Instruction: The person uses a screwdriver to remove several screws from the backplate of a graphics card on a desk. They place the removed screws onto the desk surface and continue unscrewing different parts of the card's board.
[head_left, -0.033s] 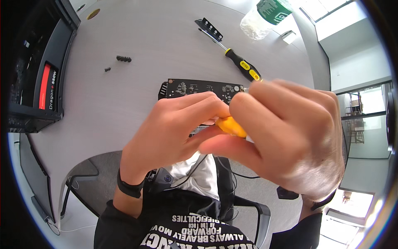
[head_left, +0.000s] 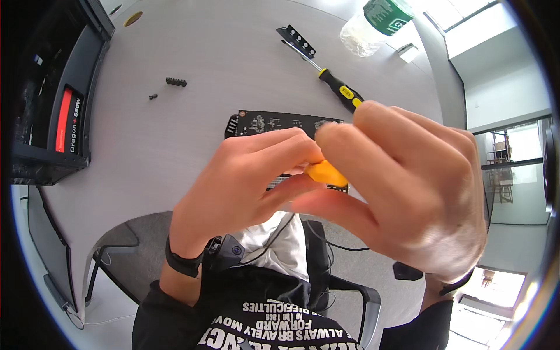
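A small orange piece (head_left: pixel 326 173), smooth and rounded, is pinched between the fingertips of both hands, raised close to the camera above the counter (head_left: pixel 192 52). The left hand (head_left: pixel 245 175) is closed narrowly on it from the left, with a black band worn on the wrist. The right hand (head_left: pixel 402 186) is curled over it from the right, fingers bent. What the piece is cannot be told, as most of it is covered.

One flat black circuit board (head_left: pixel 274 122), rectangular and studded with small parts, is laid on the matt grey counter just behind the hands and is partly hidden by them. One screwdriver (head_left: pixel 332 84) with a black-and-yellow handle and a thin metal shaft is laid beyond the board. Two small clusters of dark screws (head_left: pixel 175 81) are seen to the left. One clear plastic bottle (head_left: pixel 373 23) with a green label is placed at the far edge. One black computer case (head_left: pixel 58 99) is positioned at the left.
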{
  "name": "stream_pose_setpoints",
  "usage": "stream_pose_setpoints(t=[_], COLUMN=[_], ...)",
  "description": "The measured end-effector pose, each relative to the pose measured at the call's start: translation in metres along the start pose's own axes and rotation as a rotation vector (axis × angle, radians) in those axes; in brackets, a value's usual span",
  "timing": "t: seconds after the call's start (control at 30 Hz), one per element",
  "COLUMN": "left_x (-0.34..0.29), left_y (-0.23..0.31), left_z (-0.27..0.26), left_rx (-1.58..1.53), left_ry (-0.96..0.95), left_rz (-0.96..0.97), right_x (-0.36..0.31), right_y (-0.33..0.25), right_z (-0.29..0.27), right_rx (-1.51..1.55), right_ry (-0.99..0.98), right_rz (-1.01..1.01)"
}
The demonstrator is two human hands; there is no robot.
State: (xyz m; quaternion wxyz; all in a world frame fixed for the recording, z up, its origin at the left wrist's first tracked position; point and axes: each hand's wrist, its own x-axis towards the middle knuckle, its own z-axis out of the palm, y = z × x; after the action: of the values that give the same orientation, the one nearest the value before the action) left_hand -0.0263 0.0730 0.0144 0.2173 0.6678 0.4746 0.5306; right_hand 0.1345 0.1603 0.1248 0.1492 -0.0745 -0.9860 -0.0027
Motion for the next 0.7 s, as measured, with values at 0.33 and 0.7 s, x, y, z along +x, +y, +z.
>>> stream_pose_setpoints(t=[0.33, 0.7], left_x=[0.0, 0.0], left_y=[0.0, -0.007], left_z=[-0.002, 0.008], left_rx=[0.002, -0.1], left_ry=[-0.087, 0.003], left_rz=[0.062, 0.073], right_x=[-0.006, -0.009], right_y=[0.003, -0.005], right_z=[0.001, -0.011], right_rx=[0.099, -0.038], right_ry=[0.059, -0.146], right_rz=[-0.038, 0.087])
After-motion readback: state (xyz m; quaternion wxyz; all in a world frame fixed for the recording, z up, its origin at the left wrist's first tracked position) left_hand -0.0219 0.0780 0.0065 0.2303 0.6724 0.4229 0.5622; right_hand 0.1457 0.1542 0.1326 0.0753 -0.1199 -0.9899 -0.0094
